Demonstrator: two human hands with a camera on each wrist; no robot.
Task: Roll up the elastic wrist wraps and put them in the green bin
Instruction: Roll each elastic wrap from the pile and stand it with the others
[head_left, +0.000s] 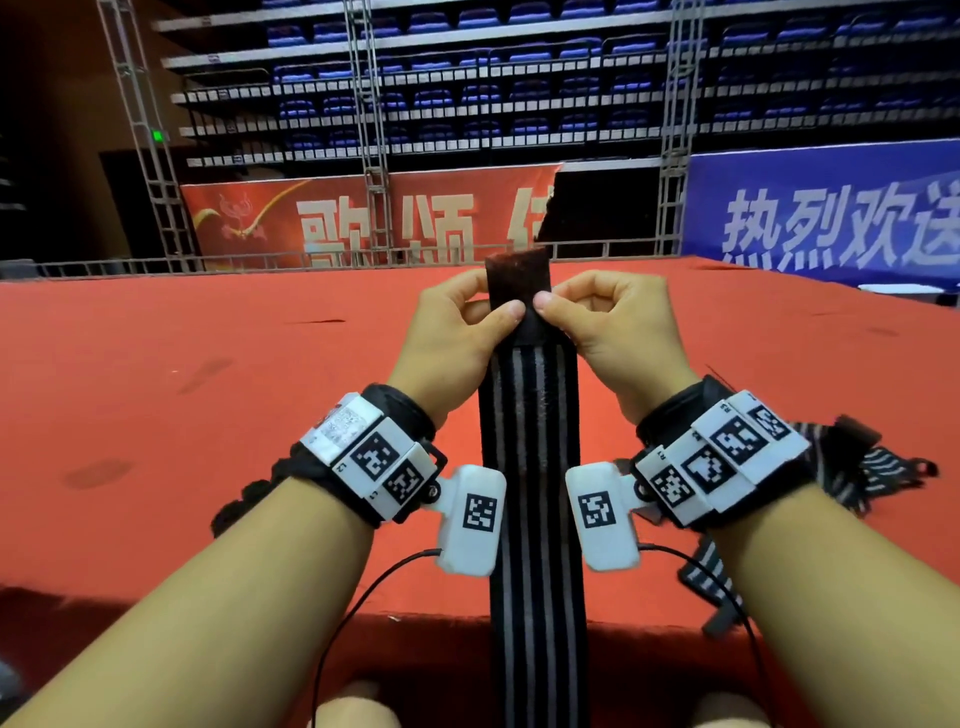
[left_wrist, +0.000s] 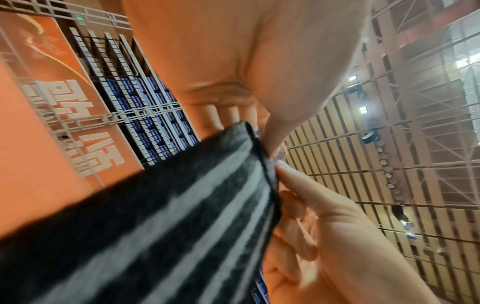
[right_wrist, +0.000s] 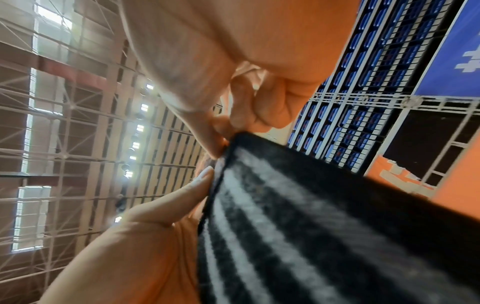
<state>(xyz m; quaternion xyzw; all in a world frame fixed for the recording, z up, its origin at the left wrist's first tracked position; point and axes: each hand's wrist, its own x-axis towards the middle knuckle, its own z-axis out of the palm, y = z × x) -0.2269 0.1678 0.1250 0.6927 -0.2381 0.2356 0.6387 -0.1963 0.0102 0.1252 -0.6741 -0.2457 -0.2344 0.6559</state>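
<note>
Hands up at chest height, and both are on the same wrist wrap (head_left: 530, 467). Left hand (head_left: 457, 332) pinches the wrap's left edge between thumb and curled forefinger, just below the fuzzy fastener tab (head_left: 518, 280); right hand (head_left: 608, 327) mirrors it on the right edge, thumb tip nearly meeting the other thumb. From the left wrist camera, the black-and-grey striped band (left_wrist: 155, 216) runs away from the pinch, fingers (left_wrist: 293, 181) tucked behind the stitched seam. Right wrist camera tells the same story: thumb in front, fingers (right_wrist: 197, 185) behind the seam.

Why hold it this way? My read is that the tab end is kept on top and the long striped tail hangs straight down over the edge of the red-covered desk (head_left: 208, 389), so gravity keeps it flat and untwisted. That looks like the set-up for the first fold of the roll, not yet made: the tab stands upright and unbent.

Off to the right, a second wrap (head_left: 852, 467) lies crumpled on the desk, partly behind the right wrist, waiting its turn by the look of it. Green bin? Not in any view. Rolling looks barely begun, and a loose first turn would likely leave the elastic springing open.
</note>
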